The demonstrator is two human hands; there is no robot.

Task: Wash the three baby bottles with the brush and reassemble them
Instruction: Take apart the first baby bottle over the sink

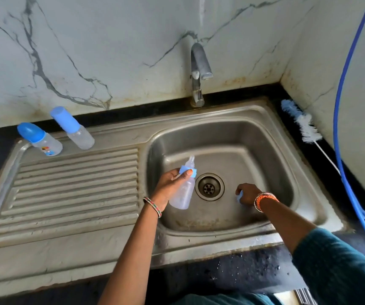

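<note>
My left hand (170, 183) grips a clear baby bottle (182, 192) by its blue collar, over the left part of the sink basin (272, 150). The teat points up and has no cap on it. Down on the basin floor, right of the drain (209, 187), my right hand (248, 193) curls round a small blue piece (239, 198), mostly hidden by the fingers. Two capped bottles stand at the back of the draining board: one with a round blue cap (39, 139), one with a tall light-blue cap (72, 128). The bottle brush (302, 124) lies on the counter at the back right.
The tap (199, 73) rises behind the basin and no water runs from it. A ribbed draining board (71, 190) fills the left side. A blue hose (340, 128) hangs down the right wall past the counter. Water drops dot the dark counter (232, 271) in front.
</note>
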